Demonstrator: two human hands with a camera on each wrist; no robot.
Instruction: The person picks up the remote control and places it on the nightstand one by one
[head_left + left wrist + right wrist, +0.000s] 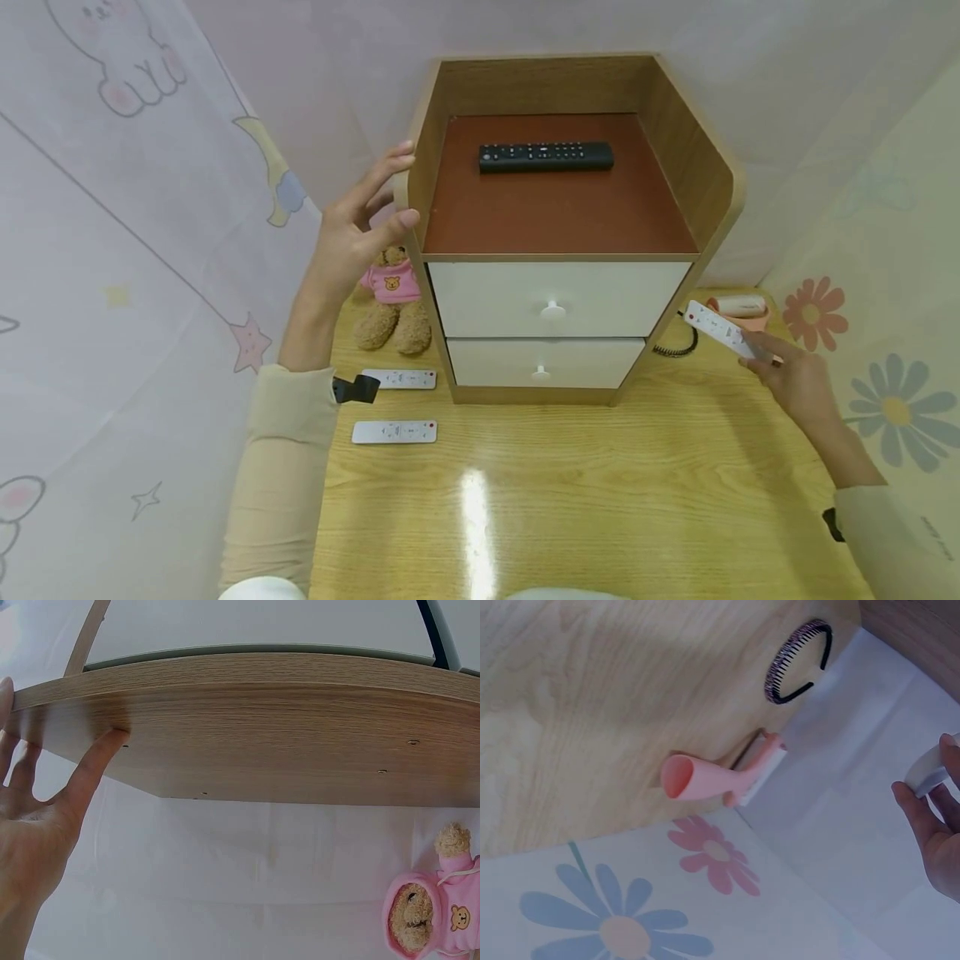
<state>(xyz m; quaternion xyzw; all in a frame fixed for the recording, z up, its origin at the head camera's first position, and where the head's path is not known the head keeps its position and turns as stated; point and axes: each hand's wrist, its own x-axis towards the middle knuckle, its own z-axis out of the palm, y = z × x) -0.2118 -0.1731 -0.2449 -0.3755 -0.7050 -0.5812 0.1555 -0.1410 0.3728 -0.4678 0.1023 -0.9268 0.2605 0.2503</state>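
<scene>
My left hand (356, 225) is at the left side of a small wooden cabinet (558, 396). Its fingers are extended, with fingertips touching the outer side panel (285, 742) and the rim. In my right hand (802, 387), a white remote control (716, 327) is pinched between thumb and fingers, held out to the right of the cabinet. The right wrist view catches only the end of this remote (928, 771) at its right edge. A black remote control (546, 157) lies across the cabinet's brown top. Two white remotes, a front one (393, 432) and a rear one (408, 380), lie left of the cabinet.
The cabinet has two closed white drawers, an upper (487, 300) and a lower (487, 362). A teddy bear in pink (393, 283) sits at its left. On the right are a toothed headband (784, 664) and a pink-handled lint roller (712, 780). Printed curtains surround the wooden table (600, 500).
</scene>
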